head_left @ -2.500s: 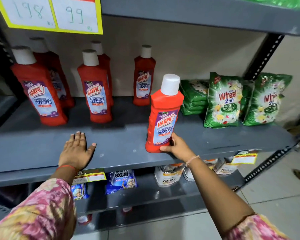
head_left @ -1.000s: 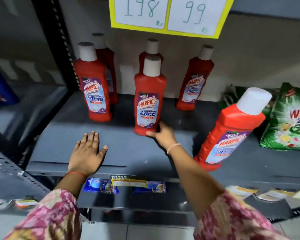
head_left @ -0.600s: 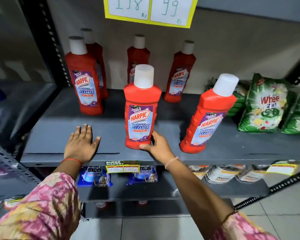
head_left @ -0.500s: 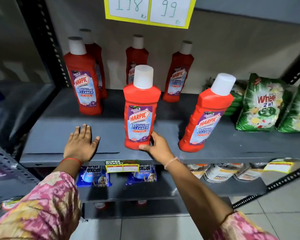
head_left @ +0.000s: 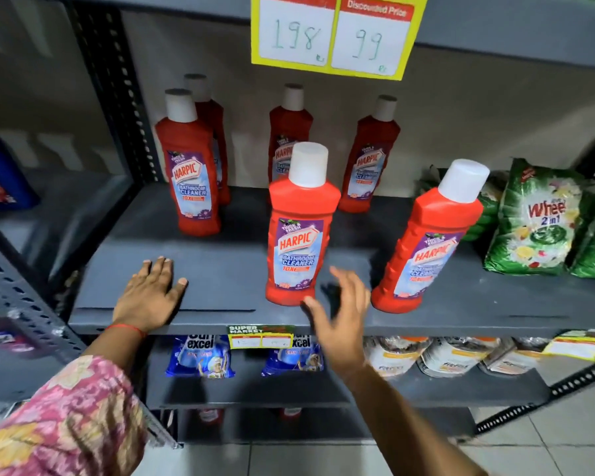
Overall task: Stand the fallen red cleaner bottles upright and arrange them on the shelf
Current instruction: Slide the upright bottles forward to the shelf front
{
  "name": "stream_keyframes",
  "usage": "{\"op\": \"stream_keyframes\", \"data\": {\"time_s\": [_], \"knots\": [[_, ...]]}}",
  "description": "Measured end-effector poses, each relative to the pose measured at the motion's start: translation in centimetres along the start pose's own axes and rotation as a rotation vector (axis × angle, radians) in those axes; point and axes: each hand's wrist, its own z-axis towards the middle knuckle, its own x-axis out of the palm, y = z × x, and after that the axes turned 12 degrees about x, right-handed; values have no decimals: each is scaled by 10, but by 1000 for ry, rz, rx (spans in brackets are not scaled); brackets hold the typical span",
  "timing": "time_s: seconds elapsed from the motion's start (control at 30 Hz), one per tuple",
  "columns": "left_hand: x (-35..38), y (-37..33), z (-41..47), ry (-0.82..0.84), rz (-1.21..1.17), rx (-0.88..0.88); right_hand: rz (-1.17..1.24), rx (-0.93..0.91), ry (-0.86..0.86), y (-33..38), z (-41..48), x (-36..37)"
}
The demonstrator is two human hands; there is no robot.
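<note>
Several red Harpic cleaner bottles with white caps stand upright on the grey shelf (head_left: 220,269). One front bottle (head_left: 298,235) is near the shelf's front edge in the middle, and another front bottle (head_left: 426,249) stands to its right. A third bottle (head_left: 189,173) stands at the left, with more behind it along the back wall. My right hand (head_left: 339,317) hovers just below and right of the middle front bottle, fingers spread, holding nothing. My left hand (head_left: 150,293) lies flat on the shelf's front left part.
Green Wheel detergent packs (head_left: 536,221) fill the shelf's right end. A yellow price sign (head_left: 334,36) hangs from the shelf above. Blue Surf Excel packs (head_left: 200,355) and white pouches (head_left: 454,359) lie on the lower shelf. A black perforated upright (head_left: 117,97) bounds the left side.
My right hand has let go of the middle front bottle and drawn back slightly with fingers spread. The bottle stays upright near the front edge. My left hand has not moved.
</note>
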Motion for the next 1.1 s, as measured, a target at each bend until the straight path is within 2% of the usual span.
{"op": "stream_keyframes", "data": {"time_s": [0.03, 0.07, 0.13, 0.2, 0.27, 0.33, 0.47, 0.53, 0.63, 0.8, 1.1], "knots": [[-4, 15, -3, -17, 3, -22, 8, -124, -37, 8, -19, 5], [-9, 31, -6, -29, 1, -44, 24, -242, 12, 17, -34, 18], [-12, 43, -6, -36, 8, -44, 8, -373, 215, 35, -47, 48], [-15, 51, -3, -49, 27, -31, 9, -283, 379, 56, -33, 93], [-14, 56, 0, -55, 36, -22, 55, -29, 466, 78, 0, 135], [-11, 61, 2, -63, 38, -21, 77, 177, 453, 90, 38, 170], [-11, 62, 2, -76, 72, -10, 226, 437, 399, 100, 100, 212], [-10, 63, 2, -69, 87, -10, 166, 446, 428, 95, 116, 224], [-8, 63, 2, -72, 91, -10, 7, 362, 434, 82, 117, 222], [-10, 58, 1, -45, 83, -24, 116, 345, 505, 79, 72, 193], [-15, 55, -1, -19, 68, -16, 65, 281, 546, 75, 12, 165]]}}
